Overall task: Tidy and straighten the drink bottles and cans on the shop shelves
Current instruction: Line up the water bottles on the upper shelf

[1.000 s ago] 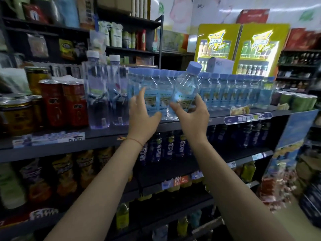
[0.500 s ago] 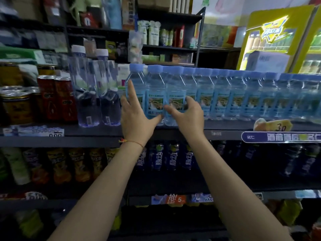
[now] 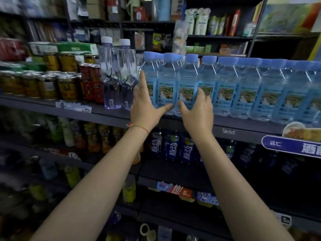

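Both hands at frame centre — left hand [image 3: 144,108] with fingers spread flat on the end water bottles [image 3: 166,87], right hand [image 3: 198,110] curled round one — row on the shelf [image 3: 243,132] looks straight, cans [image 3: 48,84] at left probably untouched.

hands: we count two [image 3: 145,108] [image 3: 196,112]
tall clear bottles: we see two [image 3: 111,75]
red cans: we see two [image 3: 90,82]
blue-capped water bottles: front row blurs, uncounted [image 3: 224,87]
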Motion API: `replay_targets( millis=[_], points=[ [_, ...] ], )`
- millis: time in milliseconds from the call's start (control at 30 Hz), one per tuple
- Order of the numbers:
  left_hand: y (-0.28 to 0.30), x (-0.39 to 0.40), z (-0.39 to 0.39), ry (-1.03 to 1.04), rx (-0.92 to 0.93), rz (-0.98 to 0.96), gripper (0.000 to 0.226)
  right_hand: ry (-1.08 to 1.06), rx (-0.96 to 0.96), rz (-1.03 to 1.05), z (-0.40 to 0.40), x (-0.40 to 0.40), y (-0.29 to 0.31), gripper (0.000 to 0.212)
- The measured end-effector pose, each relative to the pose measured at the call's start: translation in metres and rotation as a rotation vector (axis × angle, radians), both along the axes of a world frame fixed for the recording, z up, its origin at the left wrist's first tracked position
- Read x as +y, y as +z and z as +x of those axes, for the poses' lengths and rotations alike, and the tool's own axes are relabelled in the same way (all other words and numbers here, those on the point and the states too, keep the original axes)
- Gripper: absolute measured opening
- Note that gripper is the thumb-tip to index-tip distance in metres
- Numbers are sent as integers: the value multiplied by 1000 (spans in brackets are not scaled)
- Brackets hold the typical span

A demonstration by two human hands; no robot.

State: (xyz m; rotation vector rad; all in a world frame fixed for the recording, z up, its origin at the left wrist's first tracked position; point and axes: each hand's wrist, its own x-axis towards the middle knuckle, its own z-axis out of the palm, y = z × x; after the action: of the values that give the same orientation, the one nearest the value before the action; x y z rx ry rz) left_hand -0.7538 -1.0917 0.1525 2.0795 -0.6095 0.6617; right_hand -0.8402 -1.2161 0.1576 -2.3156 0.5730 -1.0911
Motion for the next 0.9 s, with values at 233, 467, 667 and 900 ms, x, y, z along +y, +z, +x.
replay_targets(
  millis=[233, 467, 667, 900],
  points=[
    [-5, 53, -1, -36, -49, -36, 57, 28, -505, -97, -3, 48, -11, 37],
    [-62, 194, 27, -60, 339, 77, 19, 623, -179, 67, 40, 167, -42, 7],
    [-137, 351, 67, -39, 672, 154, 22, 754, 332, 209, 113, 304, -129, 14],
    [-224, 492, 112, 32, 936, -41, 20, 754, 668, 282, 168, 438, -238, 14]
  ],
)
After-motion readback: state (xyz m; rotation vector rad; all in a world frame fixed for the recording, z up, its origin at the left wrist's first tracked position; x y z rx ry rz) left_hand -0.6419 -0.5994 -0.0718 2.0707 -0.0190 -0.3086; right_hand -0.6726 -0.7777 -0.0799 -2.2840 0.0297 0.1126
